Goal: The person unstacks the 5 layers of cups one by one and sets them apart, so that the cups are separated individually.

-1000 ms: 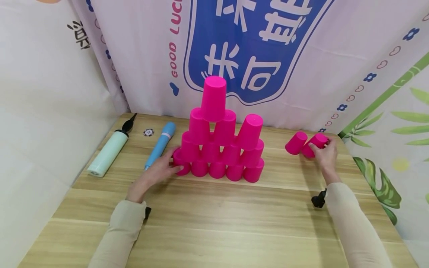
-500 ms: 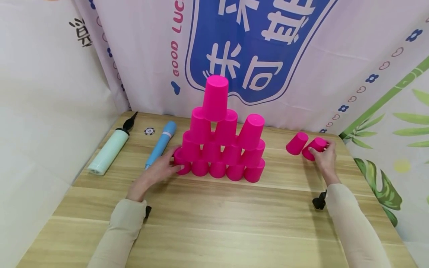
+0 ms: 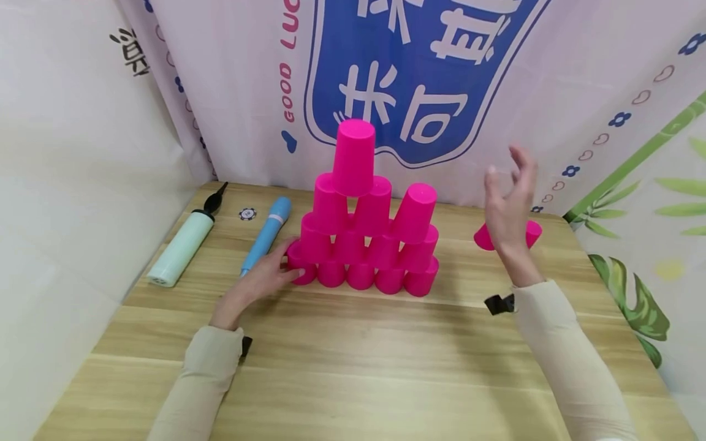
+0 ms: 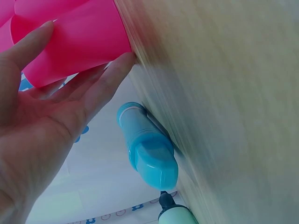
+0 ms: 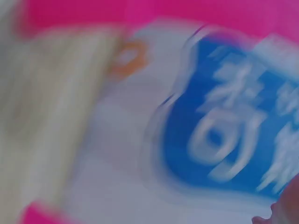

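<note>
Pink cups stand upside down in a stepped pyramid at the table's middle, with a single top cup (image 3: 353, 159) over the left pair of the third row. That row's right cup (image 3: 415, 214) has nothing on it. My left hand (image 3: 268, 269) holds the leftmost bottom cup (image 4: 88, 42), thumb on the near side and fingers along the other. My right hand (image 3: 510, 208) is raised at the right with fingers spread and bent, nothing visible in it. Behind it, two more pink cups show partly, a left cup (image 3: 483, 237) and a right cup (image 3: 533, 233). The right wrist view is blurred.
A light blue tube-shaped thing (image 3: 266, 236) and a mint green hand pump (image 3: 182, 248) with a black nozzle lie left of the pyramid. A patterned chip (image 3: 247, 214) lies near the back edge. A printed curtain (image 3: 248, 110) hangs directly behind the table (image 3: 353, 367).
My right hand has let go of the right-hand loose cup and risen up and slightly left, its fingers spreading. My left hand stays on the bottom cup, and the pyramid stands as before.
</note>
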The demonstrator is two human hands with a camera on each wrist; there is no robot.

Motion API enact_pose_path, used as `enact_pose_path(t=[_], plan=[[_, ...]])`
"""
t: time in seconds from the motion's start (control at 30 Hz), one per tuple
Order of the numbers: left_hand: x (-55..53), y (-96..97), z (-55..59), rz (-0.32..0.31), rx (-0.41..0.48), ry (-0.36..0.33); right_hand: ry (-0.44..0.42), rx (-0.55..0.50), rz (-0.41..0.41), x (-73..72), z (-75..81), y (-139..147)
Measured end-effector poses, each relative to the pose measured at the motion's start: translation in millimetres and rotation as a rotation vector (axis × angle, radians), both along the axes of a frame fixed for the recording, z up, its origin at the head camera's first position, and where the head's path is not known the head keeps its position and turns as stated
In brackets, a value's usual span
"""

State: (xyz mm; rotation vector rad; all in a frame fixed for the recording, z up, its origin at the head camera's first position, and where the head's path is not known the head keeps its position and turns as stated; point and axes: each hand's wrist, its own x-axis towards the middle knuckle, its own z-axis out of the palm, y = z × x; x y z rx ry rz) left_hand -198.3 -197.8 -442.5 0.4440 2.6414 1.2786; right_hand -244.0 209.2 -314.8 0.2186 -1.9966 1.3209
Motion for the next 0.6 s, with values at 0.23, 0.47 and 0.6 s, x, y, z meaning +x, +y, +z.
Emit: enact_pose_path(t=[0.23,0.47,0.6], plan=[[0.0,2.5,2.9,0.001,0.016,-0.019,0.021,0.049,0.358,47.9,82.5,-96],[-0.1,1.7,3.0,0.002,0.018,-0.003,-0.156,0.22,0.519,37.4,95.4,-137],[1.2,1.9,2.1,0.001,0.01,0.007,-0.202,0.224,0.549,21.4,85.6,-143]])
